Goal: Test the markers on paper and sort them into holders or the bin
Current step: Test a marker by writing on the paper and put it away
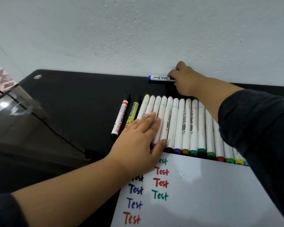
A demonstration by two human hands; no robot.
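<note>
The white paper sheet (203, 194), lettered "Test" in several colours, lies nearest. Beyond it, the left hand (138, 141) presses flat, fingers straight, on the row of white-barrelled markers (184, 125); lifting could let them roll. Farthest, the right hand (185, 79) pinches a blue-capped whiteboard marker (161, 78) at the wall, and its sleeve could sweep the row.

White markers in row (179, 122): about 15. Labelled markers (121, 118): 2. Whiteboard marker (161, 78): 1. Test paper (203, 194): 1.
</note>
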